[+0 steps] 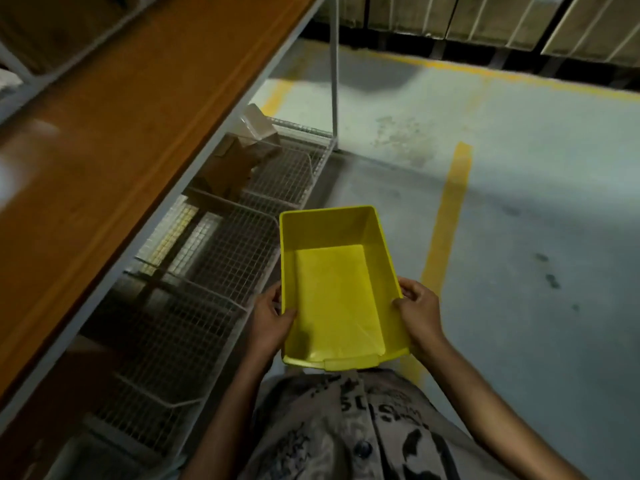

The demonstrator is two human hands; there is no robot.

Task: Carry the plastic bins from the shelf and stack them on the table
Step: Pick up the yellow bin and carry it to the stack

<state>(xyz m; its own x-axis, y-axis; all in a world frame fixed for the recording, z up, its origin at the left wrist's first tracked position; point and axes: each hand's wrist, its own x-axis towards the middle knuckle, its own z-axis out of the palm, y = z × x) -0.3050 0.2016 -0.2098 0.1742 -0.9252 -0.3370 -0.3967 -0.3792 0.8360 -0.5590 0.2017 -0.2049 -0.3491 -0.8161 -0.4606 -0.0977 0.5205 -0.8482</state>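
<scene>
An empty yellow plastic bin (337, 289) is held in front of my body, above the floor, its open side up. My left hand (272, 322) grips its left rim with the thumb inside the bin. My right hand (417, 306) grips the right rim the same way. The bin is tilted slightly, its long side pointing away from me. The shelf (104, 140) with its orange-brown board runs along my left. No table is in view.
Under the board, wire-mesh compartments (221, 265) hold brown cardboard boxes (239, 157). A white shelf post (334, 64) stands ahead. Grey concrete floor with yellow painted lines (446, 216) spreads to the right. Pallets or crates (485, 19) line the far edge.
</scene>
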